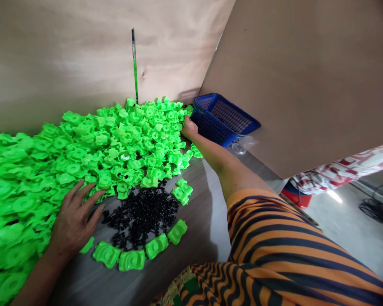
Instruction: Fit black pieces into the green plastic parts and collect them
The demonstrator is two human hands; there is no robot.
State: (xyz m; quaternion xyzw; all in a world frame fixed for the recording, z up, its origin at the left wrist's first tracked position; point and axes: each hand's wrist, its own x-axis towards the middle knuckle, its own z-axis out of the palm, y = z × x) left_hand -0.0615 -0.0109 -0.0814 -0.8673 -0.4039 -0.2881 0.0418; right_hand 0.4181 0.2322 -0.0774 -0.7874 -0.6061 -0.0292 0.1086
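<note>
A large heap of bright green moulded plastic pieces (140, 136) covers the left and back of the table. My left hand (75, 212) lies on the heap's near edge, fingers spread, holding nothing. Beside its fingertips is a pile of small black plastic parts (147, 208). Several green pieces (132, 260) lie in a curved row in front of the black pile, and a small group (181, 191) sits right of it. At the heap's far right end, my right hand (190, 126) is curled next to a blue basket (210, 125); its fingertips are hidden.
A thin stick with green on its lower part (134, 68) stands upright against the back board (67, 55). Another board (306, 76) rises on the right. A clear round plastic item (238, 148) lies by the basket. Red-and-white patterned cloth (347, 165) hangs at the right.
</note>
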